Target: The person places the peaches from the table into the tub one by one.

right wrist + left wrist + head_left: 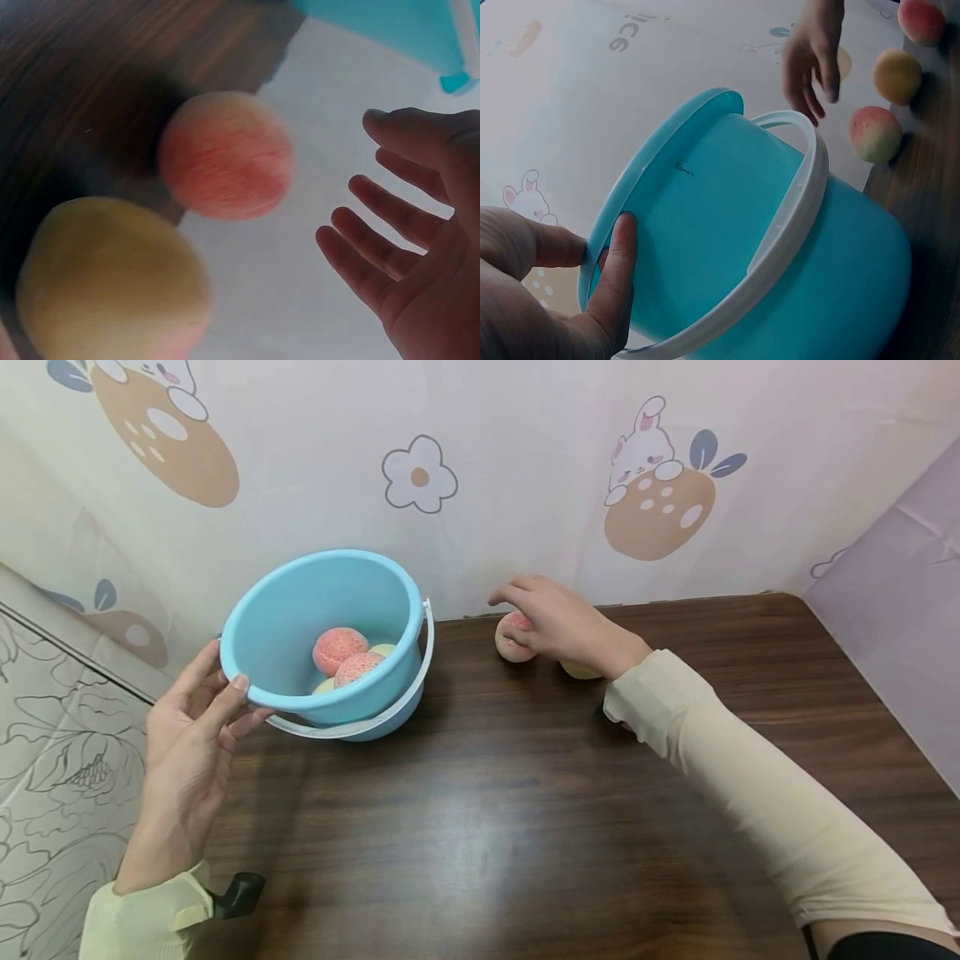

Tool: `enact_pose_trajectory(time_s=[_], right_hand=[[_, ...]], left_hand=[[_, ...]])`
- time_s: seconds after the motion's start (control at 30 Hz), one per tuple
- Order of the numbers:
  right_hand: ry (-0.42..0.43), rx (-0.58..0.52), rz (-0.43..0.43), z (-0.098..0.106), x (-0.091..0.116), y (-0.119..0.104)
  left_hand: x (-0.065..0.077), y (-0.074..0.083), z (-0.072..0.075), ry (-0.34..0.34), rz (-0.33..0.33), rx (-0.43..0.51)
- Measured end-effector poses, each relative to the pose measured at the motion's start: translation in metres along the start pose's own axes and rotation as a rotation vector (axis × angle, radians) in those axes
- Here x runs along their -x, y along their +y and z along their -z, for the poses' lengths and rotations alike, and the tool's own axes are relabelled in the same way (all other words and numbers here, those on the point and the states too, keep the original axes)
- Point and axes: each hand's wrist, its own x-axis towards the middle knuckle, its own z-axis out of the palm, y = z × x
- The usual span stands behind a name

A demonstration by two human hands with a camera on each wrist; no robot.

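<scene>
My left hand (187, 735) grips the rim of a light blue bucket (262, 639), with the thumb on the near side. The bucket's white handle (360, 727) hangs down round its outside. Inside lie two pink-red peaches (340, 648) and paler yellow ones (325, 686), partly hidden. To the right, my right hand (562, 620) hovers with spread, slightly bent fingers over a pink and cream peach (512, 649). In the right wrist view a gap shows between these fingers and the peach (229, 157). A yellow peach (112, 281) sits beside it.
A third loose peach (922, 20) lies farther along the row in the left wrist view; my right forearm mostly covers it from the head view. Behind the dark wooden table (465, 827) hangs a printed cloth (510, 468). A line-patterned panel (67, 760) borders the left side.
</scene>
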Motion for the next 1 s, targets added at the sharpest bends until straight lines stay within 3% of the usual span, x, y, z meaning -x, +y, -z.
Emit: enact_pose_trajectory(time_s=[0.3,0.57,1.0], right_hand=[[-0.099,0.027,-0.099,-0.015,-0.002,0.02],[-0.159,0.01,-0.179,-0.025,0.0,0.024],[-0.121,-0.032,-0.14,-0.028,0.002,0.025]], left_hand=[[0.0,0.0,0.0,0.001,-0.002,-0.011],[0.0,0.0,0.0,0.001,-0.006,0.0],[0.0,0.0,0.0,0.006,-0.002,-0.021]])
